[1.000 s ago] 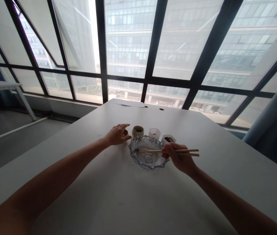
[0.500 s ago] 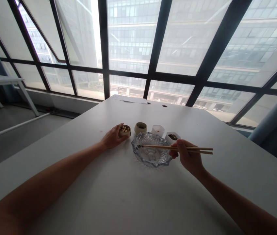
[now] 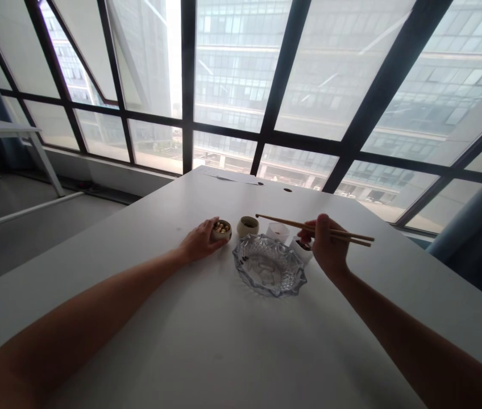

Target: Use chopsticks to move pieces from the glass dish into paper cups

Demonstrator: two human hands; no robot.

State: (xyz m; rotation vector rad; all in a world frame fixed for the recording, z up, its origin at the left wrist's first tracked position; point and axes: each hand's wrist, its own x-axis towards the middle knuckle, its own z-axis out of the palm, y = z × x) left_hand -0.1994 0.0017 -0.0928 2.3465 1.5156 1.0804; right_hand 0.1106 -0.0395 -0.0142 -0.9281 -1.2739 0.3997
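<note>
My left hand (image 3: 200,242) is wrapped round the near left side of a small cup of light brown pieces (image 3: 221,229). My right hand (image 3: 326,241) holds wooden chopsticks (image 3: 286,221), whose tips are over the right part of a second round cup (image 3: 248,227). Whether the tips pinch anything is too small to tell. A scalloped glass dish (image 3: 269,266) stands in front of the cups, with a few dark bits (image 3: 244,259) at its left inside. Right of the round cups are a white cup (image 3: 277,232) and another white cup with dark contents (image 3: 303,247), partly hidden by my right hand.
A white table (image 3: 207,335) bears everything. Paper (image 3: 232,176) lies at its far end, near two dark round holes. Behind stand large windows with black frames. Another white table (image 3: 2,129) is at the left, and a blue-grey curtain (image 3: 475,227) hangs at the right.
My right hand has raised the chopsticks out of the glass dish and moved their tips away from me, to the second round cup. My left hand stays on its cup. The view has shifted slightly.
</note>
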